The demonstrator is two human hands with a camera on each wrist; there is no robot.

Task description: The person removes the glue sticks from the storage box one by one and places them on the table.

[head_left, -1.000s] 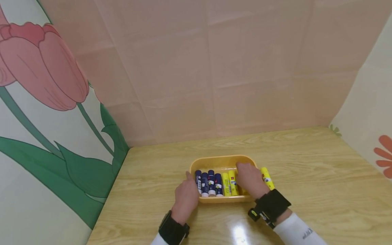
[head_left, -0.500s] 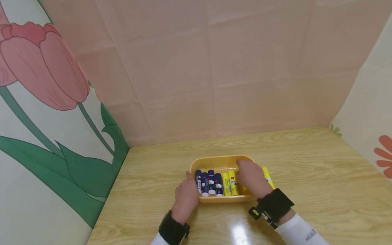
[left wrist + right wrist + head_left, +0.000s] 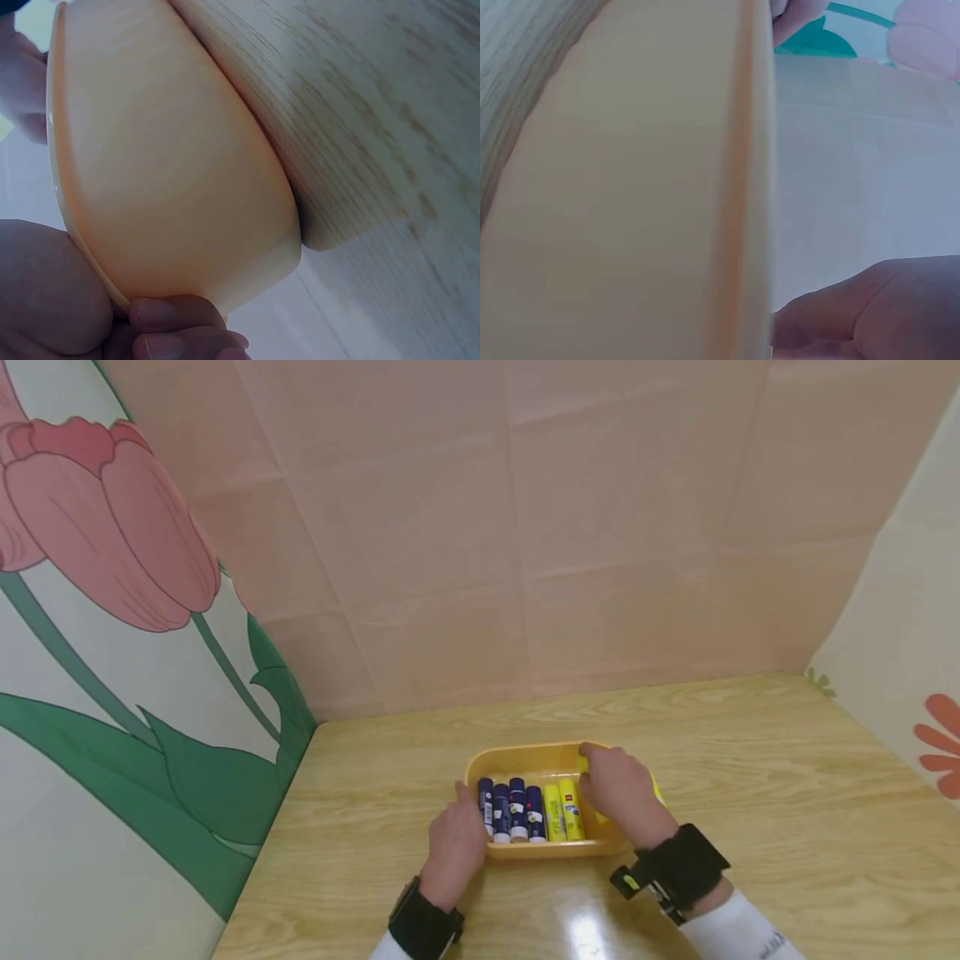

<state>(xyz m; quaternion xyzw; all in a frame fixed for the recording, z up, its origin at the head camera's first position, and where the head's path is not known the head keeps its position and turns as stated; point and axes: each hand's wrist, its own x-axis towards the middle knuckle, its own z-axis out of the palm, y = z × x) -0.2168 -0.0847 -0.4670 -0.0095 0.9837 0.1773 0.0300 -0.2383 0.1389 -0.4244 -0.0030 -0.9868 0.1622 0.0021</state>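
A yellow-orange plastic tray (image 3: 551, 851) stands on the table, holding a row of glue sticks: several dark blue ones (image 3: 517, 810) at the left and yellow ones (image 3: 572, 810) beside them. My left hand (image 3: 457, 839) grips the tray's left end; in the left wrist view its fingers (image 3: 176, 311) curl under the rim. Over the tray's right end, my right hand (image 3: 618, 793) holds a yellow glue stick (image 3: 583, 764), mostly hidden under the fingers. Another yellow glue stick (image 3: 657, 787) lies just outside the tray, largely behind that hand.
The wooden table (image 3: 780, 793) reaches back to a pink cloth backdrop (image 3: 600, 568). A tulip-printed panel (image 3: 112, 527) borders the left side, a pale flowered panel (image 3: 915, 635) the right.
My right hand has shifted slightly right and covers more of the outside glue stick. A yellow end now shows at its fingertips. The left hand and the tray have stayed put.
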